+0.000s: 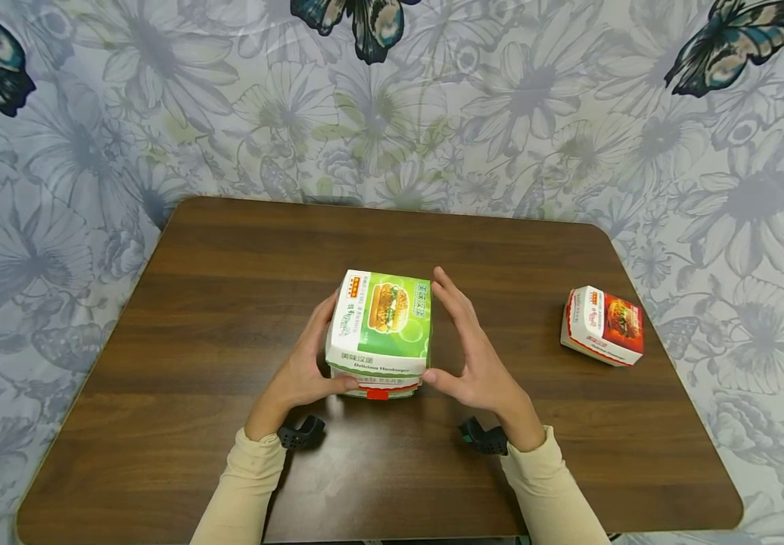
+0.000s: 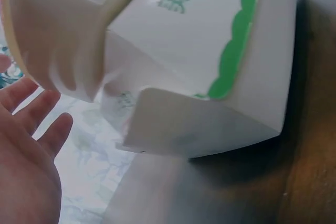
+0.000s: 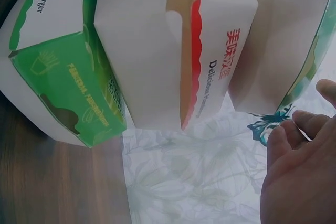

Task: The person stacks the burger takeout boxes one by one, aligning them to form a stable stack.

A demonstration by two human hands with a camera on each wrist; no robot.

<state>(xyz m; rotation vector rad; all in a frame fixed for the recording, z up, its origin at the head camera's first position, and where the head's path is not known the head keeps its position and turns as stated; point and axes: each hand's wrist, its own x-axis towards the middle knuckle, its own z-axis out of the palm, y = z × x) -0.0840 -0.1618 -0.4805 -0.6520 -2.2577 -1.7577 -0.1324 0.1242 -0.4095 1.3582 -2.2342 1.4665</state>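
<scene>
A green-and-white hamburger box (image 1: pixel 392 318) stands between both hands on the table. In the right wrist view its raised lid (image 3: pixel 286 40) stands apart from the green base (image 3: pixel 68 87), and a white carton with red scalloped trim (image 3: pixel 157 51) sits between them. My left hand (image 1: pixel 306 363) lies along the box's left side, thumb at its front corner. Fairly straight fingers of that hand (image 2: pixel 26 145) show beside the lid in the left wrist view. My right hand (image 1: pixel 470 356) spreads its fingers along the right side, thumb close to the front corner. Whether every fingertip touches is unclear.
A smaller red-and-white hamburger box (image 1: pixel 602 325) stands towards the right edge of the brown wooden table (image 1: pixel 181 393). Behind and around the table hangs floral cloth (image 1: pixel 501 113) with butterfly shapes. A dark band (image 1: pixel 302 433) is on each wrist.
</scene>
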